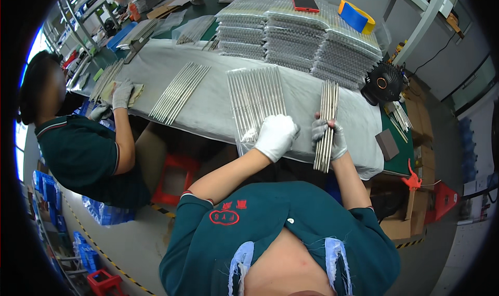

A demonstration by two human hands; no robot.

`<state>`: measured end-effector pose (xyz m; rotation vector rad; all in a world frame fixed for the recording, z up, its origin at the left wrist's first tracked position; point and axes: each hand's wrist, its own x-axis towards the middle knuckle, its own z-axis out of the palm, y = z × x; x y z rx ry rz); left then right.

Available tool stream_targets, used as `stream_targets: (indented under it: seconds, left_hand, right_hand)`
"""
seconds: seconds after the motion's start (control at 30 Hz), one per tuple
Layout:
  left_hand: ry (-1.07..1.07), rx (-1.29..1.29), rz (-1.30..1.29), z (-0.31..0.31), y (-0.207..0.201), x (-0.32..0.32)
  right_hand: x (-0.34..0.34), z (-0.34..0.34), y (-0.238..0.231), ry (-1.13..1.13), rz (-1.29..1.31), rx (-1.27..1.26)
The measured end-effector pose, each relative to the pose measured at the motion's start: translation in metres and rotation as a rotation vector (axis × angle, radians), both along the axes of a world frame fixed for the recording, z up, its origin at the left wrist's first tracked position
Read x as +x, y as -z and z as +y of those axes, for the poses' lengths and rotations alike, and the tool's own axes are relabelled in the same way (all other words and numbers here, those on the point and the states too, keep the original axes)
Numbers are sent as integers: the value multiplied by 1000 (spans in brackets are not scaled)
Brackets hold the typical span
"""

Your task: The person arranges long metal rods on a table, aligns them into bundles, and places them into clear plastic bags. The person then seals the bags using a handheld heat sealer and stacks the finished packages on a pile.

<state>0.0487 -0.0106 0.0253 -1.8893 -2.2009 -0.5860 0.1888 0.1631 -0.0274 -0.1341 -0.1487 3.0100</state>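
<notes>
My right hand [337,140], in a pale glove with thumb and fingertips showing, is wrapped round a bundle of thin metal rods [328,103]. The bundle stands nearly straight up and down in the view, its near end past the table's front edge. My left hand [277,136], gloved in white, has its fingers curled over the lower right part of a clear plastic sleeve [240,135]. Whatever lies in those fingers is hidden. Inside the sleeve a row of metal rods [254,90] lies side by side on the grey cloth.
Another row of rods [180,93] lies to the left. A co-worker [88,150] in gloves handles rods and a cloth at far left. Behind stand stacks of bubble-wrapped packs [291,41], with a phone [305,3] and tape rolls [356,18] on top. A black fan [383,83] is at right.
</notes>
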Motion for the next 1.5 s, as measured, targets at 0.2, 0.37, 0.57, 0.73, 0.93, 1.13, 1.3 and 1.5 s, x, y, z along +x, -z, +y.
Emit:
stream_targets:
  seconds: [0.2,0.37,0.57,0.73,0.93,1.13,1.3,1.5]
  left_hand:
    - [-67,-202,-82,-56,-10,-32]
    - [-104,33,-148,-50,-13,-48]
    - [-17,267,58,-44,-15,-39]
    - [21,268,102,-36,-30,-31]
    - [44,233,201,-28,-40,-40]
    - [115,112,90,-29,-40,-34]
    - [664,-11,-858,-41,-44,0]
    - [511,-412,-1375,-42,9,15]
  right_hand:
    - [65,-43,-50,-422,-325,644]
    - [72,-63,-40,-766,-518,898]
    - [37,-62,-36,-807,-524,874]
    - [-39,-61,-29,-638,-481,588]
    - [-145,-62,9,-169,-282,578]
    - [-169,-54,-34,-204,-336,413]
    - [-140,-34,21,-97,24,102]
    - [-24,-68,-73,-22,-349,602]
